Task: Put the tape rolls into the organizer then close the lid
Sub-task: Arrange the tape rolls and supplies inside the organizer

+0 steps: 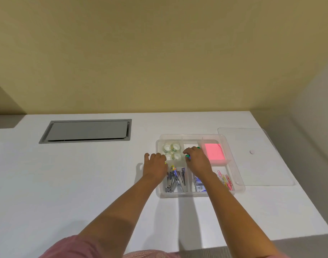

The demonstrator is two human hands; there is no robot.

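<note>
A: Tape rolls (171,151), four, are seen in the organizer (239,185), far-left compartment; the left hand (154,164) is rested beside them, fingers loosely curled, nothing gripped.

B: The right hand (196,159)'s grip cannot be told. The lid (256,157) is laid alongside, seemingly awaiting closing.

Tape rolls (171,152) inside open organizer (237,175)

I count four small clear tape rolls (171,151) in one clear plastic compartmented organizer (235,174), one pink sticky-note pad (214,151), one clear flat lid (256,155), and two bare hands; the coloured paper clips (225,180) are too tangled to number.
</note>
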